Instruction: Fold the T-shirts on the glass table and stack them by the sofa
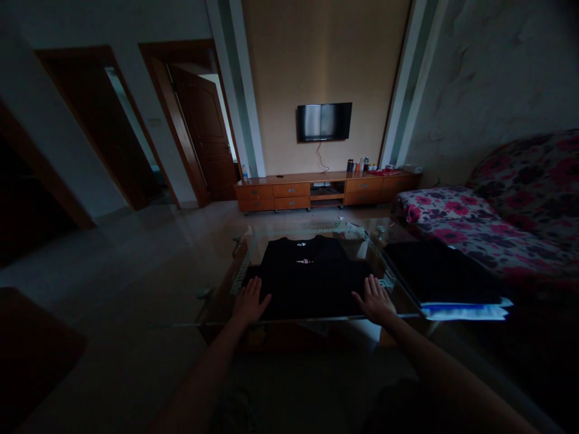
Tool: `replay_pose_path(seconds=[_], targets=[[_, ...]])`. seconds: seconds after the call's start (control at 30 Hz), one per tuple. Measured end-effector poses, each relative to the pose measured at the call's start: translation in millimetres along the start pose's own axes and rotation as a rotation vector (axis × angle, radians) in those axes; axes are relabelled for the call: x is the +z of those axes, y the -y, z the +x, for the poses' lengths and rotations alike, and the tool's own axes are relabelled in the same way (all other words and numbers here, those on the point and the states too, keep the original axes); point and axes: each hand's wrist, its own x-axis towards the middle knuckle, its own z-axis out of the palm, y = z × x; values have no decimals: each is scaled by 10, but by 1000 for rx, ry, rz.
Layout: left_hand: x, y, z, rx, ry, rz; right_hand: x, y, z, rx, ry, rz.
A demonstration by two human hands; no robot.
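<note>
A black T-shirt (312, 286) lies on the glass coffee table (244, 247), its neckline toward the far side and a small light print on it. Its lower part looks folded up over the chest. My left hand (251, 300) rests flat at the shirt's near left corner, fingers stretched out. On the near right corner lies my right hand (375, 299), palm down with the fingers spread. Neither hand grips the cloth. The room is dim, so the folds in the black fabric are hard to make out.
To the right sits a stack of folded clothes (447, 274), black on top with white and blue edges below. Beyond it is a flowered sofa (456, 208). A low wooden TV cabinet (294, 193) stands against the far wall beneath a television (324, 122).
</note>
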Motion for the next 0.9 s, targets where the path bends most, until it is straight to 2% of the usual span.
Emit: replay_pose_path(seconds=[0.07, 0.17, 0.23, 0.3, 0.33, 0.47, 0.57, 0.63, 0.73, 0.9], targets=[[14, 12, 5, -41, -6, -1, 3, 22, 5, 12, 18, 16], [21, -44, 51, -132, 9, -22, -15, 160, 69, 135, 10, 15], [1, -194, 108, -208, 7, -41, -70, 377, 150, 222, -3, 33], [-36, -442, 179, -227, -16, -62, -154, 701, 244, 212, 7, 89], [-56, -590, 217, -179, -30, -75, -198, 891, 289, 143, 13, 118], [-88, -1139, 365, 217, -50, -128, -271, 1615, 404, -266, 93, 243], [-52, -1332, 447, 361, 11, -147, -191, 1896, 438, -412, 134, 308], [-21, -1350, 479, 384, 56, -149, -117, 1929, 464, -416, 163, 316], [4, -1304, 508, 382, 102, -159, -41, 1838, 531, -412, 184, 286], [-9, -1160, 572, 295, 64, -169, 6, 1523, 684, -325, 187, 169]])
